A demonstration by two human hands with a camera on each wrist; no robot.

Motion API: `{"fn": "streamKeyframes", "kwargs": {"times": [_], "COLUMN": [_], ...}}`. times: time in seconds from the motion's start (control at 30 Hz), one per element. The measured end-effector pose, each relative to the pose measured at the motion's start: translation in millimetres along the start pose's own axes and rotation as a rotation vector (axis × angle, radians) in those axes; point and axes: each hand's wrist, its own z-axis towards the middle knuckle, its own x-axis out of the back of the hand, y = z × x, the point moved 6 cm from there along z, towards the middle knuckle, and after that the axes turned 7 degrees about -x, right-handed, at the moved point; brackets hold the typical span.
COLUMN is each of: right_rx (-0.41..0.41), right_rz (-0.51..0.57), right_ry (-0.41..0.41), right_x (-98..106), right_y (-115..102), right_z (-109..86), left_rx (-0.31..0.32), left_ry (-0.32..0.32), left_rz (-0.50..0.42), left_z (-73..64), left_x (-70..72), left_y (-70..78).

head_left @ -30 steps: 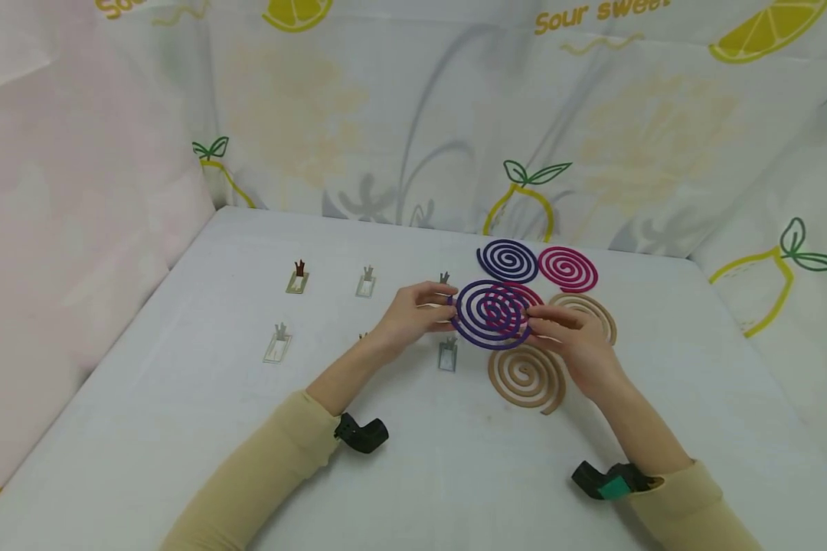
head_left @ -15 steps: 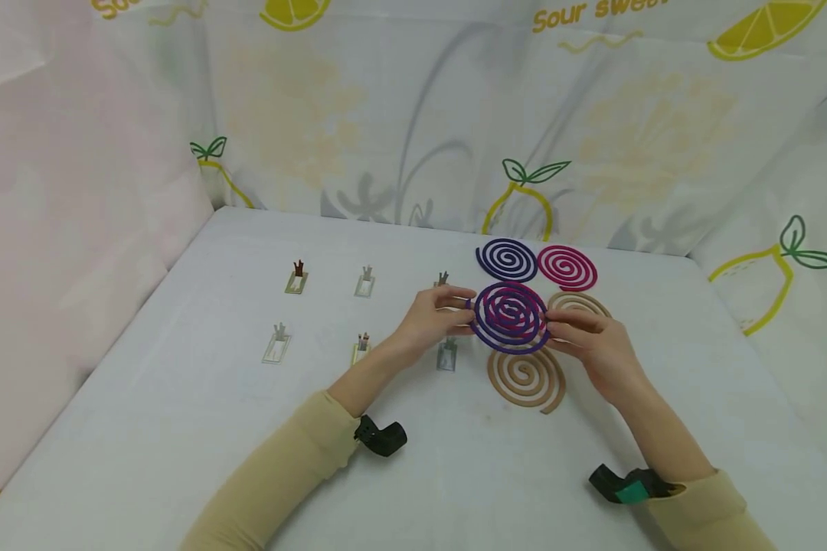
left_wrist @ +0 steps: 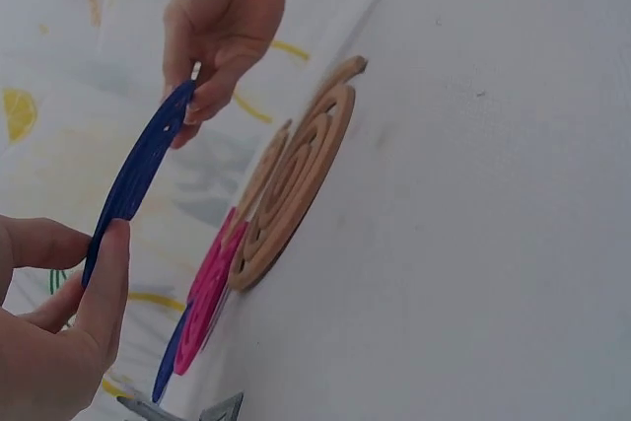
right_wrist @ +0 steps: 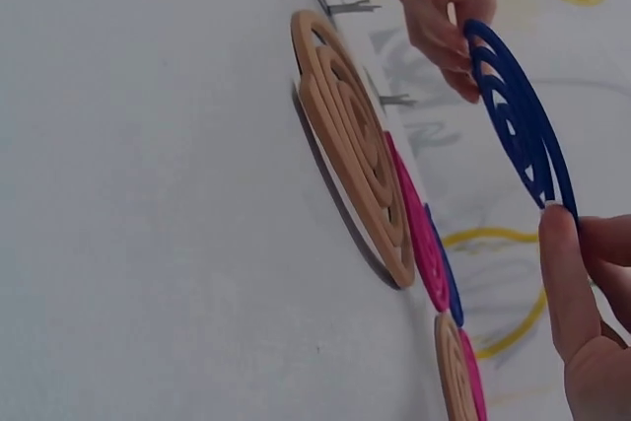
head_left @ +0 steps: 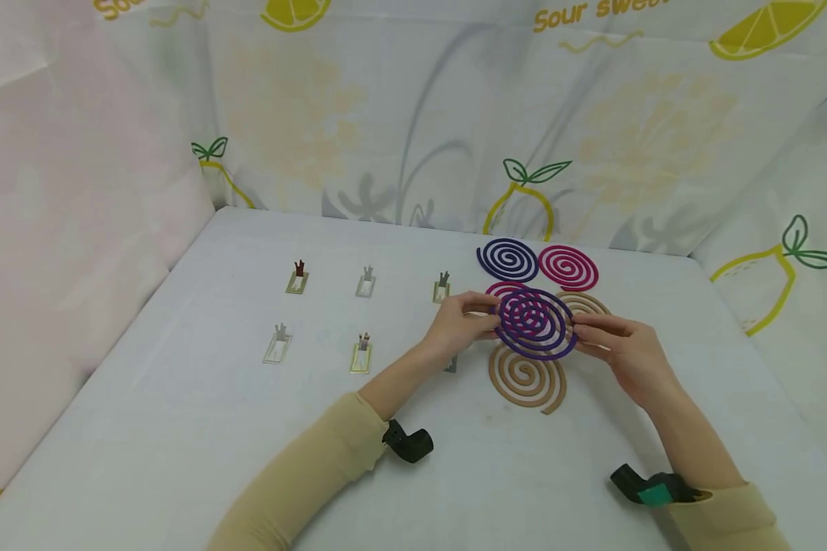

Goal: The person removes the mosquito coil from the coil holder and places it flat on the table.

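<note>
Both hands hold one purple spiral coil [head_left: 536, 323] by its opposite edges, lifted a little off the white table [head_left: 179, 398]. My left hand [head_left: 485, 315] pinches its left rim, and my right hand [head_left: 584, 329] pinches its right rim. In the left wrist view the purple spiral coil [left_wrist: 138, 175] shows edge-on between my left hand [left_wrist: 104, 273] and my right hand [left_wrist: 202, 86]. A pink coil [head_left: 501, 290] lies flat under its left side, partly hidden. A tan coil [head_left: 527, 376] lies just in front.
A second purple coil [head_left: 508, 260] and a pink one [head_left: 568, 267] lie further back, and another tan coil [head_left: 588, 303] lies behind my right hand. Several small metal stands [head_left: 361, 355] sit in two rows to the left. Printed cloth walls [head_left: 386, 115] enclose the table.
Both hands have carried the purple coil to the right. The pink coil under it now shows at its left, and the near metal stand is uncovered.
</note>
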Motion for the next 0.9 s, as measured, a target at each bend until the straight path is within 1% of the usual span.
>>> {"fn": "streamKeyframes", "kwargs": {"times": [0.2, 0.33, 0.43, 0.7, 0.8, 0.9], "right_rx": [0.007, 0.018, 0.018, -0.008, -0.014, -0.026], "right_rz": [-0.009, -0.009, -0.02, -0.033, -0.044, -0.074], "right_ry": [-0.019, -0.034, -0.032, -0.014, -0.013, -0.01], "right_x": [15.7, 23.2, 29.7, 49.0, 55.1, 60.8], "right_y": [-0.2, -1.1, -1.3, 0.0, -0.7, -1.4], "right_z": [1.6, 1.9, 2.2, 2.2, 1.8, 0.9], "left_rx": [-0.018, -0.02, -0.013, -0.034, -0.034, -0.017], "left_ry": [0.039, 0.06, 0.069, 0.079, 0.084, 0.099], "left_rz": [0.014, 0.024, 0.024, 0.023, 0.055, 0.087], "left_z": [8.2, 11.2, 11.3, 15.1, 16.7, 17.2], "left_x": [-13.1, -20.9, -26.2, -40.0, -44.9, -49.8], "left_y": [-6.8, -8.0, -8.2, -12.6, -14.6, -16.4]}}
